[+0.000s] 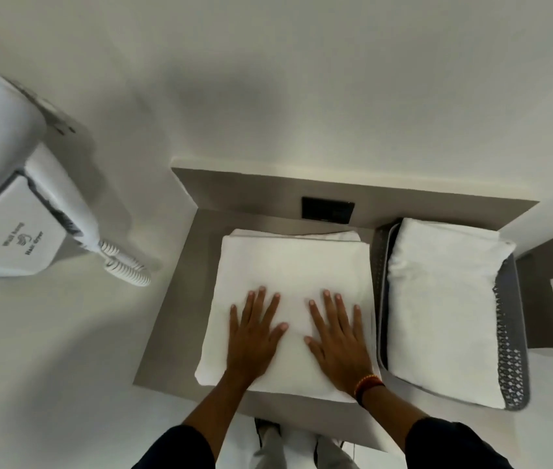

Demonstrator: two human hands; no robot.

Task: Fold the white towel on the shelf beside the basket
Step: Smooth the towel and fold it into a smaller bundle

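Plain off-white wall (pixel 302 79); wall-mounted hair dryer (pixel 14 204) at left; black wall plate (pixel 328 208) in grey recess.

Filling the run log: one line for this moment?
step: pressing flat | left hand: open on towel | right hand: open on towel | basket: right, holds another towel

The only lettering that can be read stands on the white wall-mounted hair dryer (pixel 21 211), up and well to the left of the hands. On its flat front panel, small dark print runs in two lines set either side of a small emblem: one line appears to read "Wall hung", though blurred, and the other reads "Hair dryer". The emblem itself is too small to make out.
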